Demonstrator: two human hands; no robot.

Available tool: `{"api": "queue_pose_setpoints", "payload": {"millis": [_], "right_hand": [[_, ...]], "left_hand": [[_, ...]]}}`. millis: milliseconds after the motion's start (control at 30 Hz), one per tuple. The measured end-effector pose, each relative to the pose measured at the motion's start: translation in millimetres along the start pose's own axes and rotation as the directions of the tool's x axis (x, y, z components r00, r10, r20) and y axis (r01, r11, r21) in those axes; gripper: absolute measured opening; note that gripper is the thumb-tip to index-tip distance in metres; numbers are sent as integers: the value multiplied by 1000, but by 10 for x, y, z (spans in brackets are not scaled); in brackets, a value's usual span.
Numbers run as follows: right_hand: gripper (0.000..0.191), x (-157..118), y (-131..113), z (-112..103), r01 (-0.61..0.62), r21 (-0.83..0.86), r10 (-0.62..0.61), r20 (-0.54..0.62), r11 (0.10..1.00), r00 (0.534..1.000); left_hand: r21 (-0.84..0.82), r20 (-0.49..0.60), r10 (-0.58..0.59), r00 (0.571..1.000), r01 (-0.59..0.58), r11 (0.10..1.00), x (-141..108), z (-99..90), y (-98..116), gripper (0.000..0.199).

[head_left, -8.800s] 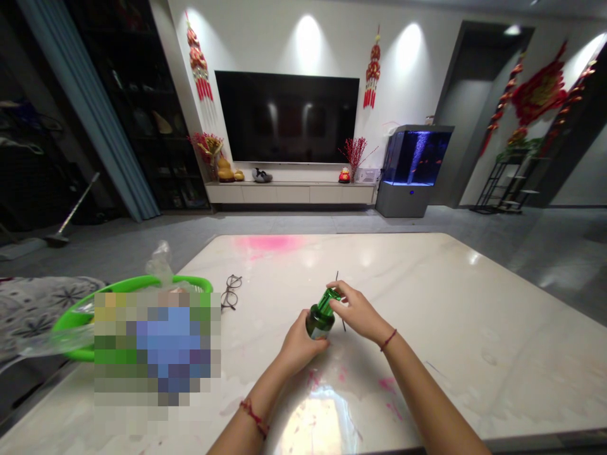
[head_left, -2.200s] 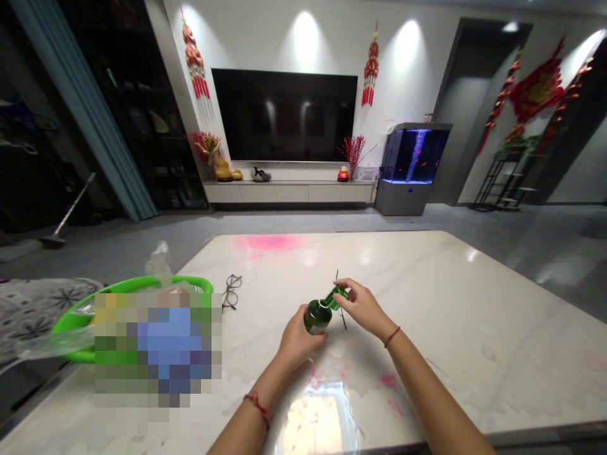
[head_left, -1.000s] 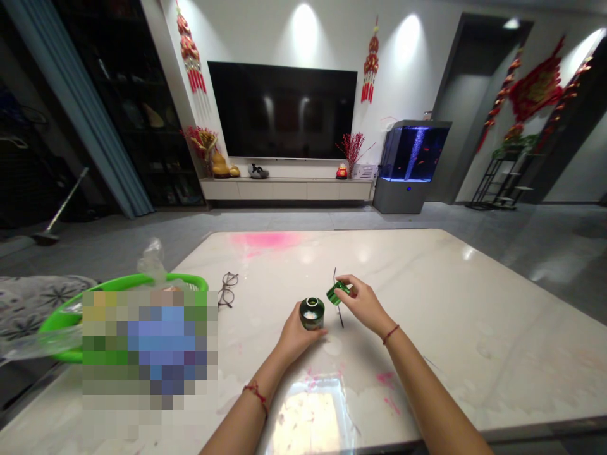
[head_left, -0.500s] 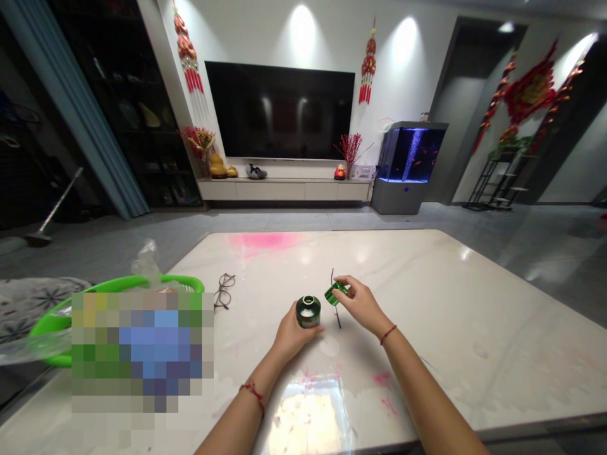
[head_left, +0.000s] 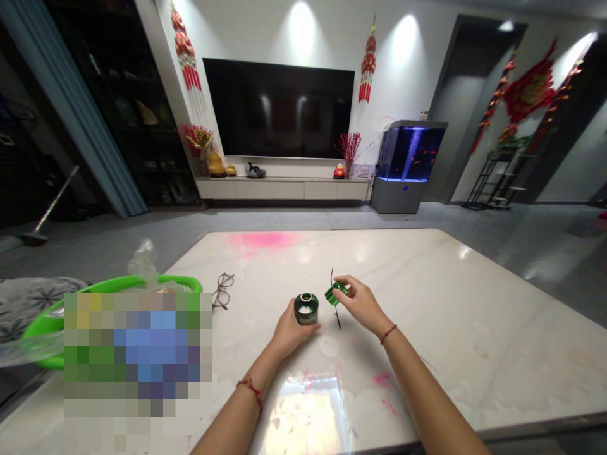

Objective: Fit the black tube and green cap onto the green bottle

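My left hand (head_left: 288, 332) is wrapped round a dark green bottle (head_left: 306, 309) with a short, pale-rimmed open neck facing up. To its right, my right hand (head_left: 356, 298) pinches a shiny green cap (head_left: 334, 293) between thumb and fingers, tilted and apart from the bottle. A thin black stick (head_left: 338, 318) lies on the table under the cap, partly hidden by it and by my fingers. Whether the bottle rests on the tabletop or is held just above it, I cannot tell.
Eyeglasses (head_left: 223, 291) lie left of the bottle on the pale marble table (head_left: 450, 278). A green basket (head_left: 183, 280) with plastic bags stands at the left, partly blurred out. Pink stains (head_left: 263, 239) mark the tabletop. Beyond are a television (head_left: 279, 110) and a fish tank (head_left: 411, 155).
My left hand and the bottle have shifted very slightly left, away from the cap. My right hand keeps the cap in nearly the same place. The view has turned a little.
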State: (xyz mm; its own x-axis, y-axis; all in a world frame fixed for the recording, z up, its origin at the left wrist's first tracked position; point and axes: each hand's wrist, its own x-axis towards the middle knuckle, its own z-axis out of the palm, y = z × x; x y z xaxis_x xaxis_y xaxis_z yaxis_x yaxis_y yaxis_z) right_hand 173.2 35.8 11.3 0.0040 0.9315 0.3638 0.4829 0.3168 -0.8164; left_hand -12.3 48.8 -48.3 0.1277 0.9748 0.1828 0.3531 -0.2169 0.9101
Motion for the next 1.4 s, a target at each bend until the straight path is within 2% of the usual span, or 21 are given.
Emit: {"api": "queue_pose_setpoints", "payload": {"millis": [467, 667, 800, 1100, 1400], "right_hand": [[29, -1, -15, -6, -20, -5, 20, 5, 1000, 1000], [29, -3, 0, 1, -15, -9, 15, 4, 1000, 1000], [29, -9, -9, 6, -21, -3, 21, 20, 1000, 1000], [27, -26, -39, -12, -32, 3, 32, 3, 999, 999], [28, -24, -15, 9, -22, 19, 22, 18, 1000, 1000]], "left_hand": [[29, -46, 20, 999, -19, 999, 61, -188, -132, 75], [5, -82, -56, 995, 57, 998, 45, -285, -119, 77], [-10, -80, -58, 995, 57, 998, 49, -351, -152, 76], [-142, -95, -46, 994, 32, 989, 111, -376, -219, 63], [-267, -51, -74, 996, 58, 962, 259, -355, -201, 67]]}}
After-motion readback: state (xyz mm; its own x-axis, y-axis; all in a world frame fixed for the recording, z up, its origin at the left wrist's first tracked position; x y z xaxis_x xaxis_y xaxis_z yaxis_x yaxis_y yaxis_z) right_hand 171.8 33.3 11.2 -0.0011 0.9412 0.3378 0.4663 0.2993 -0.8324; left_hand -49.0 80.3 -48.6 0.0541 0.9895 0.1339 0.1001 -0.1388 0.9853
